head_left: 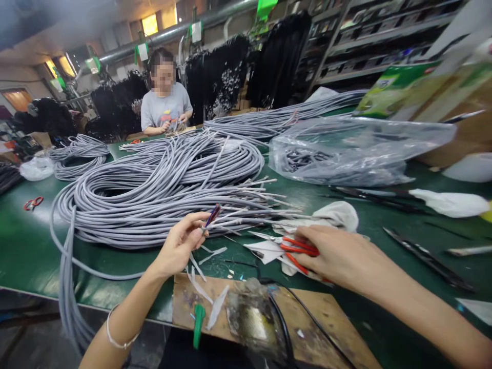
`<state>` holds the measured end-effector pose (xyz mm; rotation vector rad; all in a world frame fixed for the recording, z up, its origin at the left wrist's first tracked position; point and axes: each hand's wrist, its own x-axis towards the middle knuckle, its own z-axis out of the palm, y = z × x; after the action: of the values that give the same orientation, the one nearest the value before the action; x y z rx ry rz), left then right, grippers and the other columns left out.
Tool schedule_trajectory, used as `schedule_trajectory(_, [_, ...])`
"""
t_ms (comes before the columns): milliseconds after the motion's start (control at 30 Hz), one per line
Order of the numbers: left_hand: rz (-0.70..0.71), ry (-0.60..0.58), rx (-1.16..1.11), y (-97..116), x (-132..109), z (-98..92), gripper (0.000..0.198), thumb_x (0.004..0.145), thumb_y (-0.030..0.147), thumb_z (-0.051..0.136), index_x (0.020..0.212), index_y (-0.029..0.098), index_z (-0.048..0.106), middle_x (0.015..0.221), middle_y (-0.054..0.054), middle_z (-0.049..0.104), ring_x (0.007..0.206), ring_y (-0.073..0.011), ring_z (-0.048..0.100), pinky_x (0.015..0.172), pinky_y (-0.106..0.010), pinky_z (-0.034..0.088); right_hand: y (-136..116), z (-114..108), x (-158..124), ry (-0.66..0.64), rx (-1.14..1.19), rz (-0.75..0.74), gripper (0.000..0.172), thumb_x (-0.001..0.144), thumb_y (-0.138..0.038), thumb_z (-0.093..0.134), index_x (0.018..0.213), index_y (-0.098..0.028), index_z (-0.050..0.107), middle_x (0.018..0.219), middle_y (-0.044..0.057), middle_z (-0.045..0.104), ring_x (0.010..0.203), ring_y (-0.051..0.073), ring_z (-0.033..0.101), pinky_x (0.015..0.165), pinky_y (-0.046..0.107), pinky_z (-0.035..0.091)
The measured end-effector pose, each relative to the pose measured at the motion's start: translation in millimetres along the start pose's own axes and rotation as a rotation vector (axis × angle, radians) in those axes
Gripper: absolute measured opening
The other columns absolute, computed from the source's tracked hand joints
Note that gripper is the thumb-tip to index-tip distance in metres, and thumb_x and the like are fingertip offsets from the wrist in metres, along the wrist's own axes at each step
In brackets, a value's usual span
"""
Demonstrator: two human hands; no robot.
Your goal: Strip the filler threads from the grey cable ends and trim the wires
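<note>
My left hand [183, 243] is closed in a pinch around the end of a grey cable [202, 230]. Dark purple and reddish inner wires [213, 215] stick up out of that end. At the right, my right hand [326, 253] has its fingers around the red handles of a pair of scissors [298, 248]. Their blades point left, low over a white scrap and a crumpled whitish cloth [338, 216]. Just behind my left hand lies a large coil of grey cables [154, 195], with many stripped pale ends fanned out to the right.
A stained cardboard sheet [323, 312] with a green clip [199, 325] lies at the near edge, thin strips around it. Black tweezers [426, 259] and a clear plastic bag [346, 154] are on the right. Red scissors [33, 203] lie far left. Across the table sits a co-worker [165, 105].
</note>
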<state>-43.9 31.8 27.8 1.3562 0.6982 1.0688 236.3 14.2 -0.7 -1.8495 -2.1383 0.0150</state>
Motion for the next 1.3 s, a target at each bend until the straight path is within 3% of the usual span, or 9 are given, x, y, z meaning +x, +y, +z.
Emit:
schedule_trajectory(167, [0.038, -0.023, -0.021, 0, -1, 0.9, 0.046, 0.075, 0.050, 0.066, 0.112, 0.024, 0.062, 0.079, -0.001, 0.048, 0.056, -0.0048, 0.036, 0.047, -0.018, 0.028, 5, -20, -2, 0.146, 0.331, 0.065, 0.024, 0.060, -0.047, 0.064, 0.070, -0.025, 0.063, 0.053, 0.004, 0.063, 0.040, 0.020, 0.055, 0.038, 0.030, 0.039])
schedule_trajectory(300, [0.121, -0.035, 0.017, 3, -2, 1.3, 0.040, 0.080, 0.049, 0.061, 0.105, 0.018, 0.065, 0.071, 0.000, 0.046, 0.054, -0.0063, 0.035, 0.048, -0.020, 0.028, -31, -27, -5, 0.340, 0.532, -0.099, 0.046, 0.063, -0.069, 0.058, 0.069, -0.024, 0.061, 0.058, 0.004, 0.063, 0.045, 0.017, 0.056, 0.040, 0.028, 0.044])
schedule_trajectory(400, [0.313, -0.014, 0.076, 5, -3, -0.9, 0.026, 0.082, 0.041, 0.061, 0.079, 0.016, 0.067, 0.069, -0.001, 0.048, 0.057, -0.0081, 0.040, 0.054, -0.023, 0.032, -71, -27, 3, 0.266, 0.574, -0.272, 0.042, 0.071, -0.063, 0.058, 0.061, -0.022, 0.053, 0.054, 0.001, 0.059, 0.046, 0.014, 0.054, 0.042, 0.024, 0.044])
schedule_trajectory(533, [0.439, 0.004, 0.133, 6, -7, -3.2, 0.034, 0.082, 0.040, 0.061, 0.059, 0.015, 0.062, 0.071, -0.003, 0.050, 0.064, -0.0108, 0.047, 0.060, -0.025, 0.037, -100, -21, 15, 0.175, 0.558, -0.376, 0.042, 0.078, -0.055, 0.054, 0.056, -0.021, 0.044, 0.052, -0.001, 0.051, 0.044, 0.011, 0.045, 0.041, 0.022, 0.039])
schedule_trajectory(700, [0.457, 0.001, 0.316, 5, -11, 1.3, 0.042, 0.088, 0.036, 0.052, 0.054, 0.015, 0.066, 0.074, -0.005, 0.049, 0.067, -0.0116, 0.050, 0.060, -0.025, 0.039, -108, -16, 17, 0.135, 0.558, -0.437, 0.040, 0.082, -0.049, 0.053, 0.057, -0.021, 0.041, 0.052, -0.003, 0.045, 0.045, 0.010, 0.041, 0.041, 0.021, 0.034])
schedule_trajectory(967, [0.499, -0.036, 0.380, 5, -12, 5.1, 0.036, 0.087, 0.018, 0.048, 0.057, 0.016, 0.067, 0.076, -0.004, 0.049, 0.064, -0.0099, 0.047, 0.059, -0.023, 0.040, -106, -2, 12, 0.267, 0.548, -0.483, 0.039, 0.085, -0.049, 0.052, 0.061, -0.019, 0.047, 0.053, -0.002, 0.048, 0.046, 0.009, 0.044, 0.044, 0.020, 0.037])
schedule_trajectory(1167, [0.401, -0.030, 0.306, 7, -13, 6.8, 0.034, 0.089, 0.031, 0.049, 0.067, 0.016, 0.069, 0.073, -0.005, 0.052, 0.066, -0.0121, 0.050, 0.060, -0.025, 0.041, -101, -9, 13, 0.278, 0.676, -0.332, 0.055, 0.084, -0.053, 0.050, 0.045, -0.019, 0.032, 0.040, -0.006, 0.029, 0.036, 0.007, 0.028, 0.035, 0.021, 0.024])
schedule_trajectory(1233, [0.259, -0.018, 0.188, 7, -13, 9.0, 0.027, 0.086, 0.039, 0.054, 0.089, 0.016, 0.069, 0.072, -0.003, 0.051, 0.059, -0.0095, 0.047, 0.054, -0.022, 0.039, -101, -18, 14, 0.261, 0.773, -0.234, 0.051, 0.079, -0.057, 0.054, 0.047, -0.020, 0.041, 0.041, -0.005, 0.038, 0.037, 0.008, 0.035, 0.035, 0.021, 0.029])
schedule_trajectory(1300, [0.092, -0.009, 0.060, 6, -13, 11.3, 0.040, 0.081, 0.045, 0.060, 0.110, 0.018, 0.061, 0.071, 0.000, 0.050, 0.050, -0.0052, 0.041, 0.047, -0.019, 0.034, -105, -25, 17, 0.235, 0.890, -0.196, 0.044, 0.072, -0.059, 0.061, 0.055, -0.020, 0.052, 0.052, 0.000, 0.056, 0.046, 0.012, 0.051, 0.042, 0.022, 0.041])
